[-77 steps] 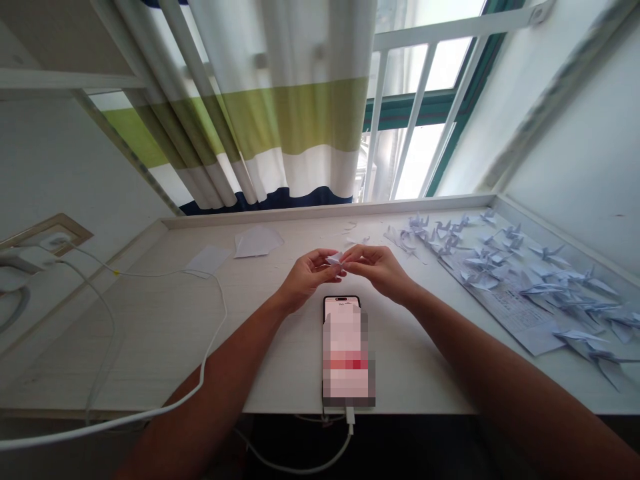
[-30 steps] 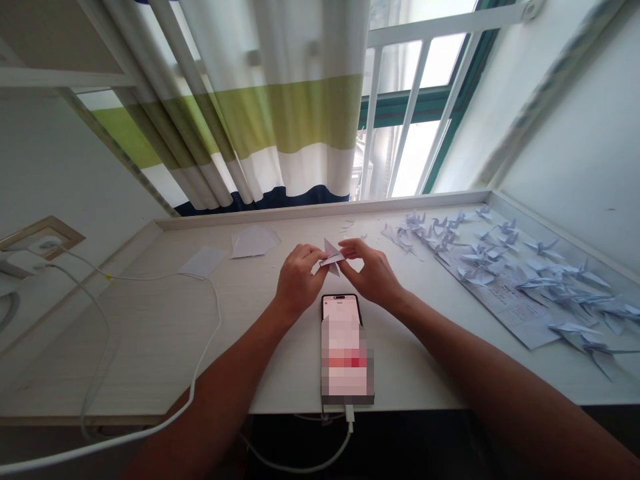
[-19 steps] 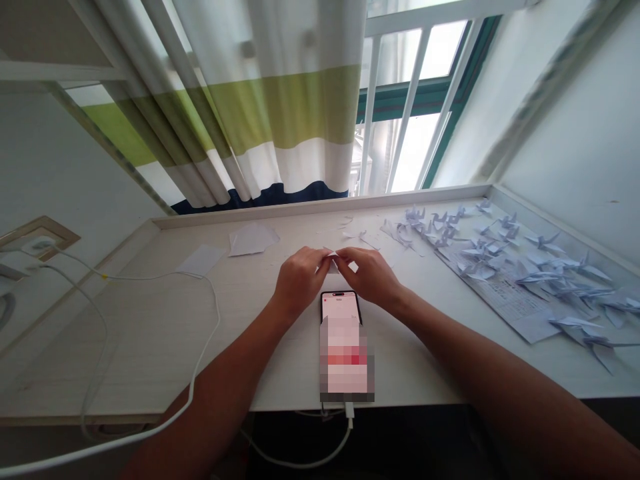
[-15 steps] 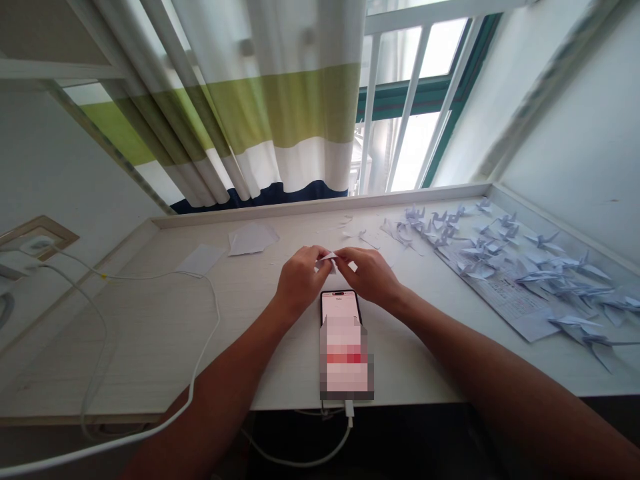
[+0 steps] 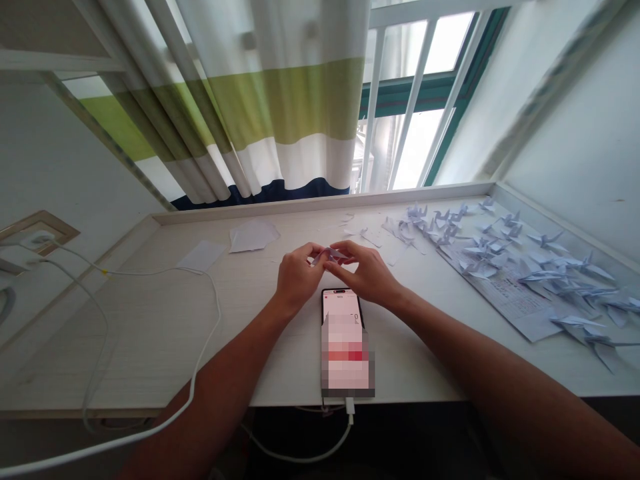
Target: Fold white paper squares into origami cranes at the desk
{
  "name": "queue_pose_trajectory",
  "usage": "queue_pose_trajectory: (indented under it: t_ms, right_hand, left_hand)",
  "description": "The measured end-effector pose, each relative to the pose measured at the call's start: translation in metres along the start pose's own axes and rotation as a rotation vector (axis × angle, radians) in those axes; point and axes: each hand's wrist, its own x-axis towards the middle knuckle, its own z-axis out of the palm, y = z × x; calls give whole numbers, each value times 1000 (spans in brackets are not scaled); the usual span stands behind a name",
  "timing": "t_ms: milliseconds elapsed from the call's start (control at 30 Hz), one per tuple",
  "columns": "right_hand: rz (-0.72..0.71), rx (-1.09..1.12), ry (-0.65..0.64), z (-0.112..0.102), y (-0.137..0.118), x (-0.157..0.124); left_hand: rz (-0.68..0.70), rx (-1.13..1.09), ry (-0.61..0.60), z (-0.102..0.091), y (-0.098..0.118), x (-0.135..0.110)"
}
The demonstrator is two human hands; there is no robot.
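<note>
A small piece of folded white paper (image 5: 334,253) is pinched between my two hands, a little above the desk. My left hand (image 5: 301,273) grips its left side with thumb and fingers. On the other side, my right hand (image 5: 367,270) has its fingertips closed on the paper, with the thumb reaching across toward the left thumb. Much of the paper is hidden behind the fingers. Just below the hands lies a phone (image 5: 341,307) with a lit, partly blurred screen. Many folded paper cranes (image 5: 483,247) rest on the right of the desk.
Square paper sheets (image 5: 254,236) and another sheet (image 5: 201,256) lie on the left of the white desk (image 5: 150,333). Paper scraps (image 5: 363,235) are beyond my hands. A printed sheet (image 5: 510,303) lies under some cranes. A white cable (image 5: 219,300) crosses the left side; another plugs into the phone.
My right thumb has moved left toward the left thumb, and the fingers have shifted on the paper. The folded paper now lies flatter between the hands. The camera view has shifted slightly.
</note>
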Motion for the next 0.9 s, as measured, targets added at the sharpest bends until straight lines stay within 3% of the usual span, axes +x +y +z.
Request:
queue_pose_trajectory:
  t_ms: [200, 367, 533, 600, 733, 900]
  right_hand:
    - [26, -91, 105, -4, 7, 1]
    - [30, -118, 63, -3, 10, 1]
    - [2, -141, 44, -5, 10, 1]
    - [-11, -143, 48, -5, 10, 1]
    - [-6, -154, 43, -6, 10, 1]
    - [34, -115, 48, -6, 11, 1]
  left_hand:
    - [-36, -84, -5, 1, 0, 3]
    - [-4, -45, -43, 2, 0, 2]
    - [137, 79, 13, 0, -2, 3]
    - [179, 66, -23, -2, -2, 3]
    - [90, -71, -174, -2, -2, 4]
    - [-59, -275, -223, 0, -4, 3]
